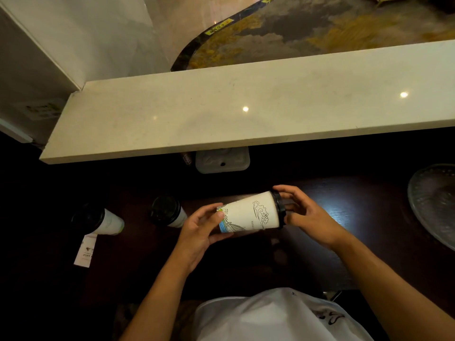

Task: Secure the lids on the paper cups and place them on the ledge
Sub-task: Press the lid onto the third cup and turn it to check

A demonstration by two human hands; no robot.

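A white paper cup (248,214) with a printed drawing lies sideways in the air above the dark counter, its black lid (279,209) pointing right. My left hand (200,230) grips the cup's bottom end. My right hand (307,212) curls its fingers round the lid's rim. Two more lidded paper cups stand on the counter to the left, one (168,212) close to my left hand and one (98,221) further left. The pale stone ledge (221,114) runs across the view above the counter, with no cups on it.
A glass plate (433,200) sits at the right edge of the dark counter. A white receipt (85,251) lies by the far-left cup. A grey moulded tray (222,159) pokes out from under the ledge. A white wall panel stands at the upper left.
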